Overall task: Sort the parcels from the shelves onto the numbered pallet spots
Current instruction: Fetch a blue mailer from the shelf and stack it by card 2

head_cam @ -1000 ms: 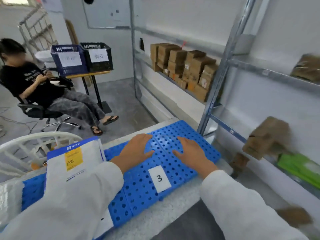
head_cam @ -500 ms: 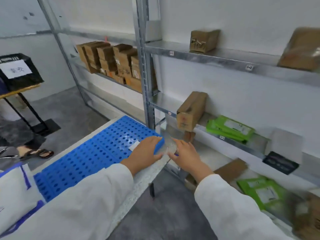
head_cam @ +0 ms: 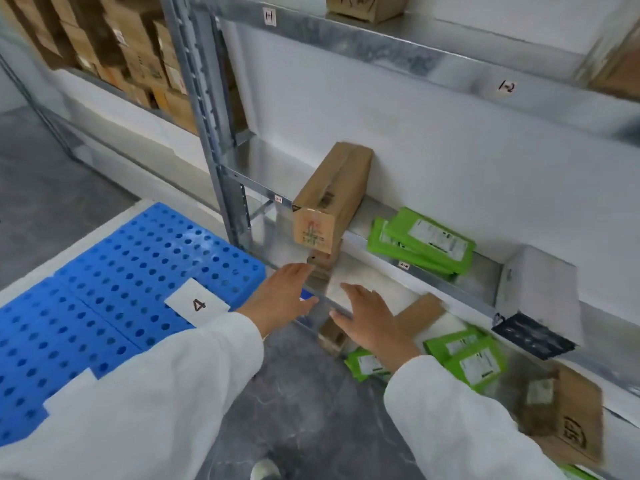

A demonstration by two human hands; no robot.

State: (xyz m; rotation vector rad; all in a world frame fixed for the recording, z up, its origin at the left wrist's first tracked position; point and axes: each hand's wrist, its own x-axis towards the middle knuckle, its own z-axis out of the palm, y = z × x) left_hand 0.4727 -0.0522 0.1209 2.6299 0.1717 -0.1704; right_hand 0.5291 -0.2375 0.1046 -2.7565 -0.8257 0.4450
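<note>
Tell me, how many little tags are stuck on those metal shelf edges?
4: upper-left tag, upper-right tag, middle-left tag, middle-right tag. Lower edges may hide more.

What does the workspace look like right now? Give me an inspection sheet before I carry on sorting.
Surface: blue pallet, spot label 4 showing, no parcel beside the label.
Job's things: tall brown box standing on end on the middle shelf, green parcels beside it. A second green pile and a flat brown parcel are on the lower shelf.
Clutter: nothing seen.
Hands: left hand and right hand open, empty, held out toward the lower shelf.
Cables: nothing seen.
Surroundings: metal shelf upright, white wall, grey floor, stacked cartons on the far rack.
</note>
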